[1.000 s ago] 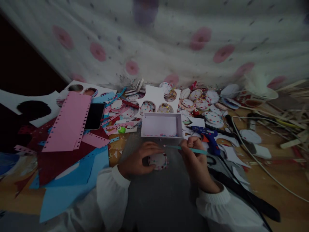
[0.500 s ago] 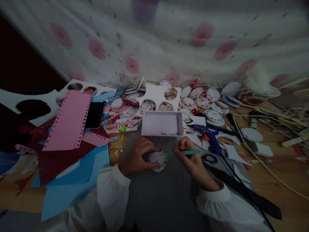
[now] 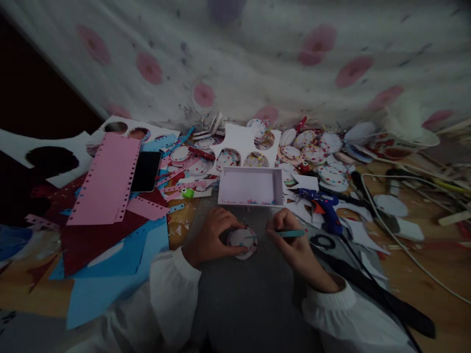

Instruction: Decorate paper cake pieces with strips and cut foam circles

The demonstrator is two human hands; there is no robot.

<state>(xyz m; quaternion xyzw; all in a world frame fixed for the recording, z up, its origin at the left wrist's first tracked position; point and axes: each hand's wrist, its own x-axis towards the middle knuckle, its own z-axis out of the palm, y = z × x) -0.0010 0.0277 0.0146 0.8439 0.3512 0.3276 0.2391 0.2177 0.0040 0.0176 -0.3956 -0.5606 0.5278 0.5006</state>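
My left hand (image 3: 215, 238) grips the left edge of a round white paper disc (image 3: 242, 241), thumb in front and fingers behind. Coloured dots run around the disc's rim. In my right hand (image 3: 290, 245) are slim teal tweezers (image 3: 291, 234), pinched between thumb and fingers. Their dim tip points left, over the disc's right side; whether it touches the disc I cannot tell. Just beyond both hands stands a shallow white box (image 3: 250, 187), with small pink, red and blue bits along its near inner side.
A blue glue gun (image 3: 329, 211) with a cable lies on the right, near a black tape ring (image 3: 322, 241). Pink punched paper (image 3: 105, 181), a phone (image 3: 146, 171) and blue sheets (image 3: 110, 299) are on the left. Dotted discs (image 3: 331, 175) pile up behind.
The whole view has shifted slightly, so most things sit a little further right. My hands keep nearly the same pose; the tweezers stay beside the disc.
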